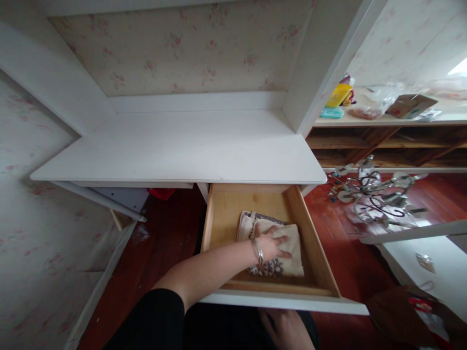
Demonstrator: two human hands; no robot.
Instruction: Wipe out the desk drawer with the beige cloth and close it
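My left hand (pixel 272 245) lies flat, fingers spread, on a folded beige towel (pixel 292 255) with a dark pattern. The towel sits inside an open wooden drawer (pixel 317 253) pulled out from under a white desk (pixel 182 150). A metal bangle circles my left wrist. My right hand (pixel 288 330) is low in the view, just below the drawer's white front (pixel 292 304). Its fingers are partly hidden, and I see nothing in it.
A metal chandelier frame (pixel 375 194) lies on the red wooden floor to the right. Behind it a low wooden shelf (pixel 386 141) carries boxes and bags. A brown bag (pixel 401 316) sits at the bottom right beside a white panel (pixel 419 262).
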